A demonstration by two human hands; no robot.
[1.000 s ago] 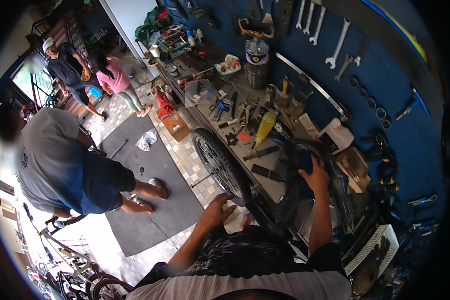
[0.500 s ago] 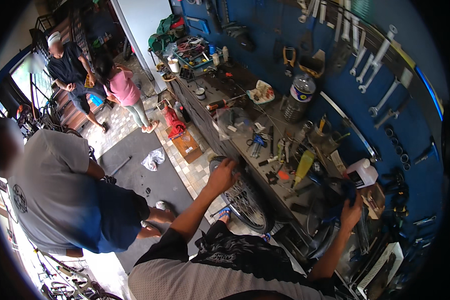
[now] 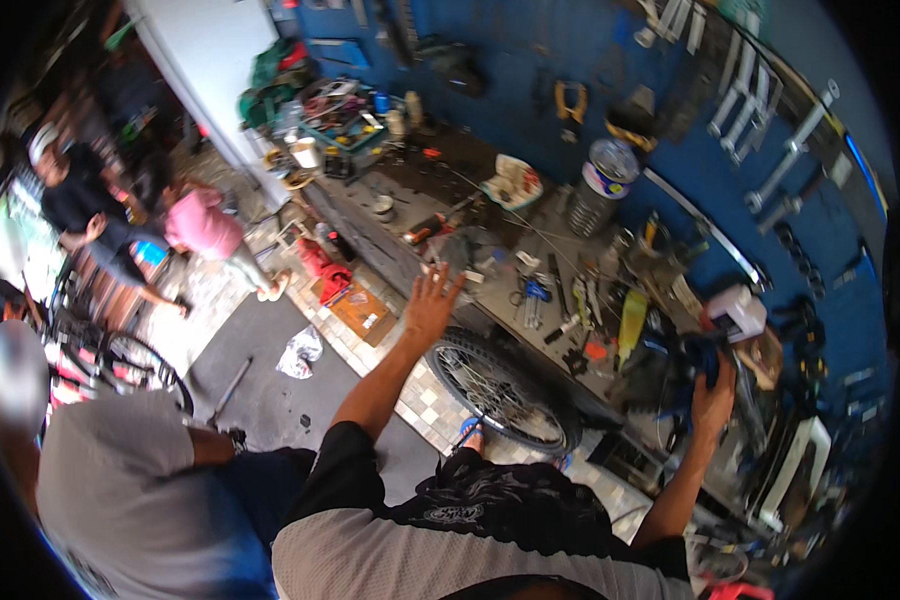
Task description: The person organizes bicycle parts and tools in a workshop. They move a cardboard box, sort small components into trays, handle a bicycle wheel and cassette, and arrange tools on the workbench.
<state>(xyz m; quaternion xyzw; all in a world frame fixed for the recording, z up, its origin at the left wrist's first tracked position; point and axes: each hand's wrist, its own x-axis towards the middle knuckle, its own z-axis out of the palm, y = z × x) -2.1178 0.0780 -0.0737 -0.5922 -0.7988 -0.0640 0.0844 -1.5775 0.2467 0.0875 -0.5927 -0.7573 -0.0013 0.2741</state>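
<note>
My left hand (image 3: pixel 433 305) is stretched out at the front edge of the workbench (image 3: pixel 515 318), above the wheel, with its fingers spread and nothing in them. Just past its fingertips lies a crumpled clear plastic bag (image 3: pixel 460 250). Below it, a bicycle wheel (image 3: pixel 500 392) with a knobby black tyre stands against the bench front. Over the bench's near right part, my right hand (image 3: pixel 712 402) has its fingers closed round a dark blue thing (image 3: pixel 705 352), whose kind I cannot make out. Beside that stands a white plastic jug (image 3: pixel 738 312).
On the bench are a yellow-green bottle (image 3: pixel 631 325), a large clear bottle (image 3: pixel 602 190), blue-handled tools (image 3: pixel 536 290) and a screwdriver (image 3: pixel 428 228). Wrenches (image 3: pixel 792 150) hang on the blue wall. A person in grey (image 3: pixel 120 480) is close on my left; two people stand farther off.
My left hand has moved from above the tyre to the bench edge, and its fingers have spread. My right hand stays at the dark blue thing. The view has shifted; the person in grey appears lower.
</note>
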